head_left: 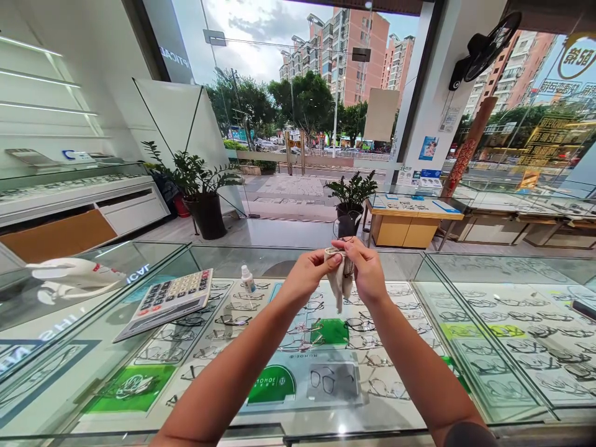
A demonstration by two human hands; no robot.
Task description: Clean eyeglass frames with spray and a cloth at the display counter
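Above the glass counter, my left hand (pixel 314 271) pinches a pale cleaning cloth (pixel 343 287) between thumb and fingers, and the cloth hangs down in folds. My right hand (pixel 367 268) is closed right beside it, its fingers against the cloth and a pair of eyeglasses (pixel 347 227). One thin-rimmed round lens shows just above the fingertips. The rest of the frame is hidden by the cloth and fingers. Beneath both hands, rows of eyeglass frames (pixel 328 380) lie inside the glass display case (pixel 302 251).
On the counter's left stand a calculator (pixel 174 295), a small white spray bottle (pixel 248 279) and a white device (pixel 74 273). Beyond are potted plants (pixel 205 205), glass doors (pixel 298 186) and a wooden-fronted display table (pixel 414 226). A wall fan (pixel 484 49) hangs at upper right.
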